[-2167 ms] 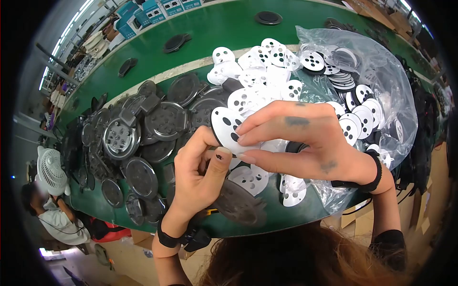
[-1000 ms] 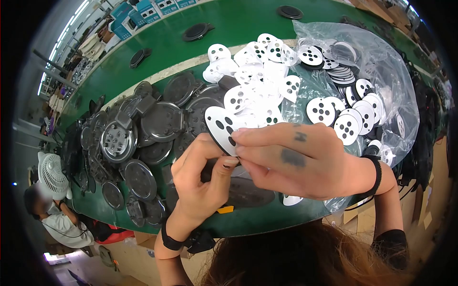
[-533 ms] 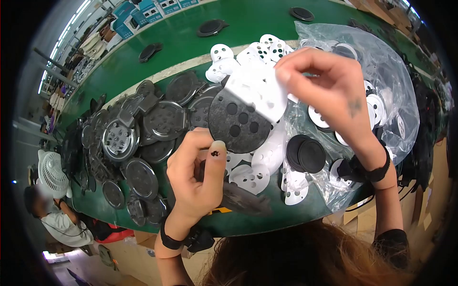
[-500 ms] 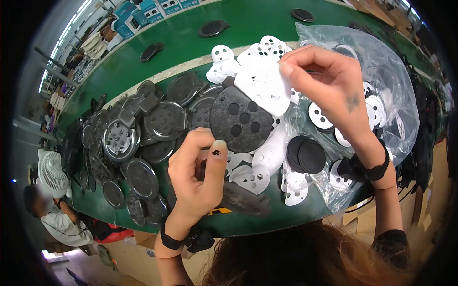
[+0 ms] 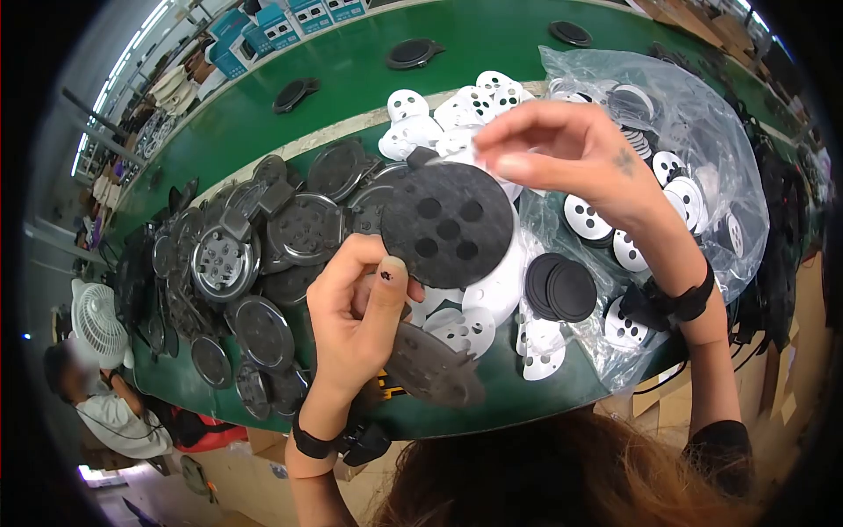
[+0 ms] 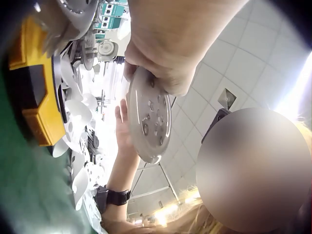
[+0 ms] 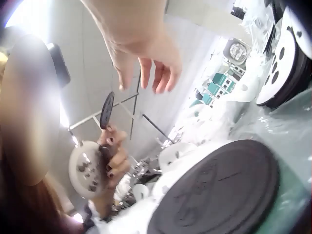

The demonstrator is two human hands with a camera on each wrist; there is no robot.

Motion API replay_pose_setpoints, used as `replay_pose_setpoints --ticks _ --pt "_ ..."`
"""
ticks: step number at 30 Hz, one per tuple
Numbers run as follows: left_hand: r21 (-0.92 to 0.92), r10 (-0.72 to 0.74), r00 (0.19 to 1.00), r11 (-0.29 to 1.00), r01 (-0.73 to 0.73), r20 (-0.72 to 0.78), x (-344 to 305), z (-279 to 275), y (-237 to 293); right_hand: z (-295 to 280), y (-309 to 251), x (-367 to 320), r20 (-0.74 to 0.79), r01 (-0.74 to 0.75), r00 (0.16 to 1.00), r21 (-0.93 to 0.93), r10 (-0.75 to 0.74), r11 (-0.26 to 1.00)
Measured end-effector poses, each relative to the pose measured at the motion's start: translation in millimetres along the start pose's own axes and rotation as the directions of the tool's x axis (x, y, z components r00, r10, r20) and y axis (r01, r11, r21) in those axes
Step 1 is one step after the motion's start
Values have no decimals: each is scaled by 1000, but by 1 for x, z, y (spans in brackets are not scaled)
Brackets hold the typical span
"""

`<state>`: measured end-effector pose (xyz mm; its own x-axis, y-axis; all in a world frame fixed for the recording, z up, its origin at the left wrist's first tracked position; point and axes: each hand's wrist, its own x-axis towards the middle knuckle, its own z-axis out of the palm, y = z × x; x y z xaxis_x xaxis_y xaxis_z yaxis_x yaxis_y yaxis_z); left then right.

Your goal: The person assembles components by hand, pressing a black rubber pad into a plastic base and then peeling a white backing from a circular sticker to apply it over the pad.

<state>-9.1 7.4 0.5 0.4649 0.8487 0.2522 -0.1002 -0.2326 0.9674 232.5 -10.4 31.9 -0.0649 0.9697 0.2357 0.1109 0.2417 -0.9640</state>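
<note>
Yellow item (image 6: 45, 127) partly hidden; black disc (image 7: 214, 190) cut off, right wrist view

The thin round disc (image 5: 449, 191) I'm holding is showing matt black, its five darker holes forming a dice-five pattern. My left hand (image 5: 356, 316) is wearing a black blotch on its thumbnail; my right hand (image 5: 575, 154) is bearing a smudgy dark-grey mark. Flat white plastic discs (image 5: 629, 250) are showing black spots against the green tabletop (image 5: 518, 391). Teal-and-white cardboard boxes (image 5: 279, 31) are adding brighter colour, and a yellow-and-black tool (image 6: 44, 119) is contrasting sharply.
</note>
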Motion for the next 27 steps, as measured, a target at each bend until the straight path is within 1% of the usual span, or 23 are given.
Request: replay_pose_setpoints --ticks 1,2,3,5,6,8,9,11,12,14,15,16,18,19,21,22,24,25,27 --pt "8 19 999 1000 -20 45 0 -1 0 -3 1 -2 212 -122 976 322 54 939" --pt "15 40 995 999 -41 91 0 -1 -1 -2 5 -6 329 -210 943 489 44 847" --pt "14 40 995 999 -41 93 1 -1 -1 3 5 -9 365 -255 929 506 64 824" --pt "17 97 986 995 -100 139 1 -1 -1 11 6 -13 427 -350 898 556 102 754" --pt "18 96 985 995 -100 141 1 -1 -1 11 7 -13 426 -349 899 557 102 753" --pt "-139 69 983 989 -45 172 -1 -1 1 13 9 -14 470 -327 882 572 26 752" --pt "-139 69 983 989 -45 170 -1 1 1 16 10 -14 473 -329 881 571 26 752" --pt "-259 127 979 962 -82 161 0 6 0 25 11 -16 488 -314 872 504 35 805" --pt "-259 127 979 962 -83 160 1 6 -2 26 11 -18 489 -314 872 503 35 805" --pt "-266 122 981 961 -79 151 0 7 -9 27 12 -22 531 -277 847 410 19 869" --pt "-272 107 984 960 -65 142 0 7 -6 28 14 -20 527 -254 850 441 -19 861" --pt "-272 105 984 960 -63 141 -1 9 -3 31 16 -21 527 -256 850 442 -18 860" --pt "-248 111 993 964 -97 42 -1 15 2 35 17 -23 437 -166 897 466 -63 869" --pt "-248 111 993 964 -97 43 -1 15 3 34 16 -23 437 -165 897 466 -64 869" --pt "-145 173 984 975 -167 32 0 13 4 31 14 -24 444 -253 895 432 40 866" --pt "-144 173 985 975 -166 32 0 12 3 32 15 -23 444 -253 895 433 40 865" --pt "-9 264 964 965 -264 18 1 9 0 33 16 -21 346 -239 936 484 66 842" --pt "-7 262 965 965 -262 15 1 9 0 32 14 -22 313 -233 946 467 87 853" --pt "-53 182 979 981 -187 -89 0 11 4 27 15 -20 295 -244 950 500 102 831"
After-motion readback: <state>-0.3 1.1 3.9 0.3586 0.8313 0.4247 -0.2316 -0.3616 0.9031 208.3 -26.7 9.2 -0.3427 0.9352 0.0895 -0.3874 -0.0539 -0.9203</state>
